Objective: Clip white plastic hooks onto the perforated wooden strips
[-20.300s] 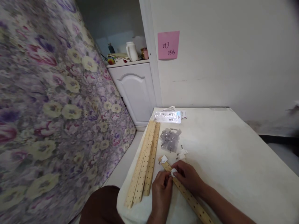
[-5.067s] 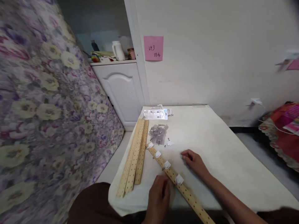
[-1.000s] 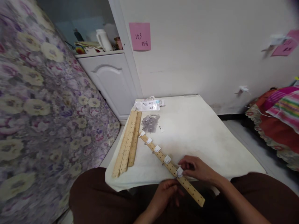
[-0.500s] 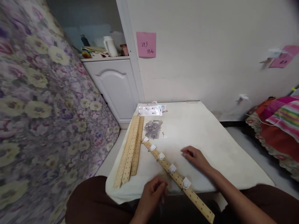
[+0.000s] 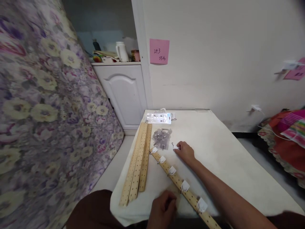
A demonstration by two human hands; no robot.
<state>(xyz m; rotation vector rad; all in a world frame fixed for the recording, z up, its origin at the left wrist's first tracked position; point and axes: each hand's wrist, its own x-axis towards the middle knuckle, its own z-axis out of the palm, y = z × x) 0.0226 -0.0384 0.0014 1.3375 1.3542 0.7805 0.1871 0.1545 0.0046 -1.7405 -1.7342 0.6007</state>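
Observation:
My right hand [image 5: 186,153] reaches over the white table, its thumb and fingertips pinched at the edge of a small white tag with a metal hook [image 5: 174,146]. Close to the front edge, my left hand [image 5: 164,206] is curled, thumb toward forefinger, with nothing visible in it. Beside it a perforated wooden strip [image 5: 176,180] lies slanted, its lower end past the table edge. Several white tags [image 5: 185,185] with metal hooks sit along that strip. Beyond its upper end lies a pile of metal hooks on greyish clear plastic [image 5: 162,139].
Several more perforated wooden strips [image 5: 137,162] lie side by side at the table's left. A clear package [image 5: 157,118] rests at the back. A floral curtain [image 5: 54,108] hangs at left, a white cabinet [image 5: 124,92] stands behind, and bedding [image 5: 283,143] is at right.
My right hand has moved forward and left, from the bare tabletop to the loose tag with the hook. My left hand stays curled near the front edge. The view has shifted slightly.

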